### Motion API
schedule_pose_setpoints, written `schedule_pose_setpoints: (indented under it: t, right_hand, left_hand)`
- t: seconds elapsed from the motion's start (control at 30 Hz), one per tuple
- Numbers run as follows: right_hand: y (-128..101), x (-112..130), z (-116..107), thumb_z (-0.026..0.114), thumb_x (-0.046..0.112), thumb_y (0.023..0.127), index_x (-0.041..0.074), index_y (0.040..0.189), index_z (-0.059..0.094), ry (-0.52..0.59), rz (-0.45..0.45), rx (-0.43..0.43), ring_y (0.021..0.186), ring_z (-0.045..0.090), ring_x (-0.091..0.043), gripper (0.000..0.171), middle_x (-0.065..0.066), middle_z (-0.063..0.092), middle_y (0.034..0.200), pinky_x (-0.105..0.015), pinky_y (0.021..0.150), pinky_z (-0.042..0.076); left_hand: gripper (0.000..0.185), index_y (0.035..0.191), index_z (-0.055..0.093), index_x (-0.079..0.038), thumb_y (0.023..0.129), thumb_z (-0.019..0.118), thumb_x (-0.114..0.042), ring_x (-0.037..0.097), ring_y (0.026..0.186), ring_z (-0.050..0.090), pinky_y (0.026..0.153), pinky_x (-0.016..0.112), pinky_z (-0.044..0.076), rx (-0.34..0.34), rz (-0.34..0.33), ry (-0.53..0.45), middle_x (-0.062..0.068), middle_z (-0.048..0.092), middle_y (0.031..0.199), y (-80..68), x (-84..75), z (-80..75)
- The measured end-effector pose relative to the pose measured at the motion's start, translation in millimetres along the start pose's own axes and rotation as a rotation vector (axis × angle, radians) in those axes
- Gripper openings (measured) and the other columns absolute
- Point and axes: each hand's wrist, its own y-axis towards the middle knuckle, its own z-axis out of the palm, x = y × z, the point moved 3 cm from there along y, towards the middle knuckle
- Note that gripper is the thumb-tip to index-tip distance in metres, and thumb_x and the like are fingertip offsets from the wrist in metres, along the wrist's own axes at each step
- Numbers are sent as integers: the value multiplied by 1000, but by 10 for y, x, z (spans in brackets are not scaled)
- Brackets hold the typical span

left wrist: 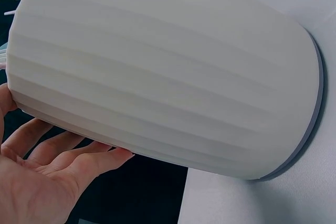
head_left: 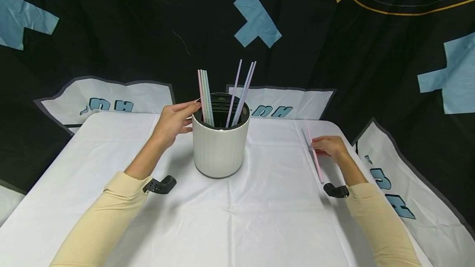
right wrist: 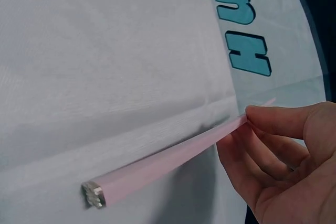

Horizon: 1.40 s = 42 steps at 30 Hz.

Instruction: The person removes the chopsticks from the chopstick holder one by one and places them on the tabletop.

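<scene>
A white ribbed utensil holder [head_left: 220,151] with a dark inside stands on the table, left of the middle. Pink, green and blue chopsticks [head_left: 205,94] lean in its left part, and lilac and pale blue chopsticks [head_left: 245,90] in its right part. My left hand [head_left: 174,120] holds the holder at its left rim; the thumb reaches over the edge and the other fingers lie against the outside. Far to the right, my right hand [head_left: 330,146] pinches a pink chopstick [right wrist: 173,158] between thumb and fingers, just above the cloth. Its near end is silvery.
White cloth [head_left: 274,217] covers the table, with fold lines across it. A black curtain [head_left: 193,48] with blue patches hangs behind. Printed white fabric [head_left: 400,184] slopes down past the right edge. Each wrist wears a black band [head_left: 161,185].
</scene>
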Motion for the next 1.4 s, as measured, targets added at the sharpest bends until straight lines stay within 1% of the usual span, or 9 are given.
schedule_pose_setpoints:
  t: [0.13, 0.4, 0.57, 0.73, 0.83, 0.93, 1.13, 1.23, 1.4]
  right_hand:
    - [18, -59, 8, 66, 11, 96, -14, 134, 57, -6, 24, -2, 76, 68, -2, 46, 10, 69, 86, -24, 76, 62]
    - [43, -150, -22, 67, 12, 96, -12, 133, 59, -42, 55, -45, 75, 66, 0, 45, -4, 74, 103, -20, 72, 60]
    - [48, -192, -36, 67, 11, 95, -12, 134, 58, -42, 79, -58, 77, 66, 1, 46, -7, 74, 108, -19, 71, 60]
    - [51, -238, -53, 66, 13, 96, -11, 135, 58, -80, 85, -65, 79, 65, -2, 46, -23, 67, 127, -19, 72, 59]
    - [50, -248, -59, 66, 14, 96, -10, 135, 59, -83, 90, -70, 78, 64, -1, 46, -26, 62, 135, -19, 72, 59]
    - [58, -247, -60, 66, 13, 96, -10, 135, 59, -76, 98, -75, 76, 63, -1, 46, -23, 67, 129, -18, 71, 58]
    - [73, -253, -67, 68, 12, 95, -10, 133, 60, -66, 100, -91, 74, 64, -1, 45, -9, 75, 108, -19, 69, 59]
    - [75, -262, -73, 68, 13, 95, -10, 133, 61, -73, 104, -97, 74, 65, -2, 45, -9, 75, 108, -18, 69, 59]
    - [82, -285, -74, 67, 14, 96, -8, 133, 61, -85, 117, -103, 75, 64, -3, 44, -14, 73, 116, -17, 68, 58]
  left_hand:
    - [54, 147, 55, -10, 101, 62, -38, 38, 132, 57, 100, 52, 53, -3, -6, -4, 12, 53, 151, 1, 3, 0]
    - [54, 147, 55, -10, 101, 62, -38, 38, 132, 57, 100, 53, 53, -4, -1, -3, 13, 53, 151, -5, 2, 1]
    - [54, 147, 55, -11, 101, 61, -39, 38, 132, 57, 100, 53, 53, -4, 5, 12, 13, 53, 151, -8, 1, -4]
    - [54, 147, 55, -11, 101, 61, -39, 38, 132, 57, 100, 53, 53, -3, 6, 8, 13, 53, 151, 0, 8, -2]
    - [54, 147, 55, -11, 101, 61, -39, 39, 131, 57, 100, 53, 53, -3, 5, 3, 13, 54, 150, 4, 11, 1]
    - [54, 147, 55, -11, 101, 61, -39, 39, 131, 58, 100, 53, 53, -4, 7, 3, 13, 54, 150, 4, 10, 0]
    - [54, 147, 55, -11, 101, 61, -39, 38, 131, 58, 101, 53, 53, -4, 10, 6, 13, 54, 150, 4, 7, -1]
    - [54, 147, 55, -11, 101, 61, -39, 38, 131, 58, 101, 53, 53, -3, 11, 10, 13, 54, 150, 1, 8, 0]
    - [53, 147, 55, -11, 102, 60, -39, 38, 131, 58, 100, 53, 53, -6, 11, 13, 13, 54, 150, -5, 13, 0]
